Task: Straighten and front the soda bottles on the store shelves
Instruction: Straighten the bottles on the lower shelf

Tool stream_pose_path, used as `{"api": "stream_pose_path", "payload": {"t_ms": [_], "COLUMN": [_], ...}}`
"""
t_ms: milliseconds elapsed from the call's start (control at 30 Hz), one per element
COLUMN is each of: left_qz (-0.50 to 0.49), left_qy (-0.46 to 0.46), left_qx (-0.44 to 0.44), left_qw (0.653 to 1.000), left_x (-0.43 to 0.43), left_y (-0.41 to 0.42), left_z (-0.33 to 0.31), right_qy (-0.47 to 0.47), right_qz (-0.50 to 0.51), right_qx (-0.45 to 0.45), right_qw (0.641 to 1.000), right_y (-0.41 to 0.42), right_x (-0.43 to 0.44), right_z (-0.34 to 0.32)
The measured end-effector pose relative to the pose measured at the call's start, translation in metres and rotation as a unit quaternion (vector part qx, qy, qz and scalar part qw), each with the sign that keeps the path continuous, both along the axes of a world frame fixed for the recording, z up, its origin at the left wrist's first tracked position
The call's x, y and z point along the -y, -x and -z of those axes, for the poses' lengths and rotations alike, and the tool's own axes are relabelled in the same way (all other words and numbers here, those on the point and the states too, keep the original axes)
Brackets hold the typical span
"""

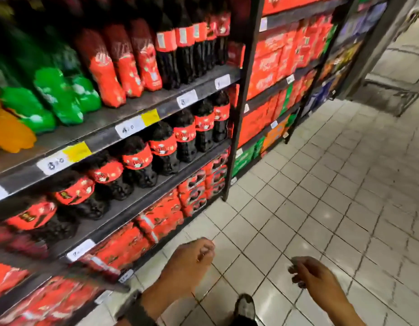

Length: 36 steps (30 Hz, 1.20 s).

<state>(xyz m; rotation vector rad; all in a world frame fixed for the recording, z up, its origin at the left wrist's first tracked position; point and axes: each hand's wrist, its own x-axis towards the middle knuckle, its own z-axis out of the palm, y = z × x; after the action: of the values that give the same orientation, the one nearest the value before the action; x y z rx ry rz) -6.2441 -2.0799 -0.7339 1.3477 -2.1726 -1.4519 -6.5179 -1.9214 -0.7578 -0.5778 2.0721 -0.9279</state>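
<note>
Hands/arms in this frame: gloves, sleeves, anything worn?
No gloves on either. The left hand has what looks like a thin ring, and a dark band, maybe a watch, sits at that wrist. The right hand wears nothing. No sleeves show.

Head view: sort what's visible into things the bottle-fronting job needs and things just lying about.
Belongs to the job:
cola bottles on the middle shelf
green bottles and orange bottles on the shelf above
left hand and right hand, both holding nothing

Just there:
red cartons in the next bay
price tags
tiled floor
shoe
</note>
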Motion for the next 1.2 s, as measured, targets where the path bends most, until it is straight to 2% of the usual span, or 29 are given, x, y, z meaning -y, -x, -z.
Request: {"api": "stream_pose_path", "payload": {"t_ms": [100, 200, 400, 567, 700, 800, 900, 1000, 1100, 1200], "left_qz": [-0.112, -0.218, -0.422, -0.545, -0.567, -0.540, -0.524, -0.502, -0.476, -0.490], "left_qy": [0.007, 0.066, 0.086, 0.114, 0.139, 0.125, 0.163, 0.233, 0.289, 0.283], "left_qx": [-0.011, -0.014, -0.032, -0.013, 0.026, 0.074, 0.097, 0.151, 0.232, 0.288], "left_qw": [0.994, 0.974, 0.902, 0.830, 0.812, 0.829, 0.830, 0.819, 0.798, 0.772], "left_x": [0.023, 0.042, 0.060, 0.082, 0.096, 0.105, 0.112, 0.126, 0.148, 0.169], "left_y": [-0.004, -0.018, -0.062, -0.098, -0.129, -0.155, -0.183, -0.211, -0.236, -0.244], "left_z": [-0.011, -0.025, -0.036, -0.032, -0.031, -0.027, -0.027, -0.033, -0.036, -0.035], "right_qy": [0.025, 0.072, 0.157, 0.208, 0.200, 0.174, 0.167, 0.166, 0.205, 0.256], "right_qz": [-0.145, -0.249, -0.417, -0.484, -0.548, -0.615, -0.662, -0.666, -0.648, -0.644], "right_qx": [-0.034, -0.059, -0.113, -0.051, -0.057, -0.119, -0.162, -0.193, -0.206, -0.257], "right_qw": [0.988, 0.964, 0.888, 0.849, 0.810, 0.760, 0.713, 0.701, 0.704, 0.673], "right_y": [0.031, 0.034, -0.032, -0.103, -0.157, -0.191, -0.227, -0.261, -0.293, -0.318], "right_x": [0.096, 0.191, 0.325, 0.362, 0.367, 0.367, 0.368, 0.379, 0.400, 0.419], "right_z": [-0.013, -0.033, -0.069, -0.092, -0.085, -0.064, -0.049, -0.045, -0.047, -0.052]}}
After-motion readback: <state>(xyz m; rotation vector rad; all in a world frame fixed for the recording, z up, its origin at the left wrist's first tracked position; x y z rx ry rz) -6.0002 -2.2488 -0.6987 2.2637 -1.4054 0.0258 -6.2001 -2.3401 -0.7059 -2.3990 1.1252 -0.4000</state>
